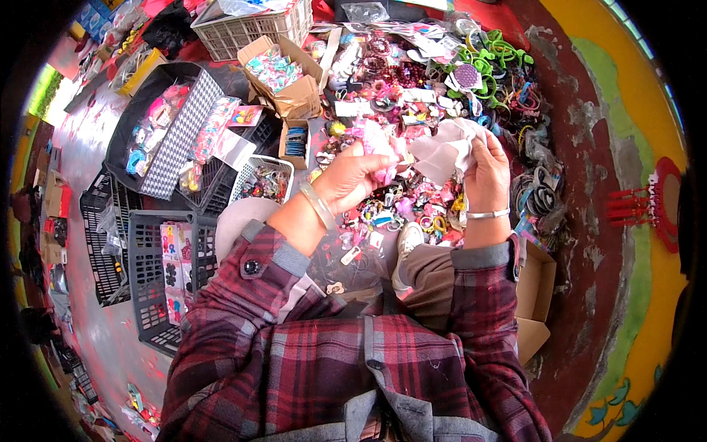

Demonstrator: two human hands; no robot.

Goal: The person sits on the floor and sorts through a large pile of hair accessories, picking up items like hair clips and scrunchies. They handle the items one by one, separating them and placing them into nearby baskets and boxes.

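My left hand (pixel 346 177) is closed on a crumpled pink piece (pixel 379 147) that looks like fabric or a hair accessory; its exact kind is not clear. In my right hand (pixel 486 173), fingers and thumb pinch a pale, thin, sheer cloth (pixel 442 151), which spreads leftward toward the pink piece. Whether the two are joined I cannot tell. Beneath both hands lies a wide heap of small colourful hair accessories (pixel 412 210), with ties, clips and bands mixed together. Green hair ties (pixel 501 55) bunch at its far right.
To the left stand a dark grey plastic crate (pixel 151 295) with carded goods, a white basket (pixel 258 166), and a houndstooth-sided box (pixel 177 136). An open carton (pixel 309 96) of small packets is farther back. Another cardboard box (pixel 537 287) sits beside my right arm.
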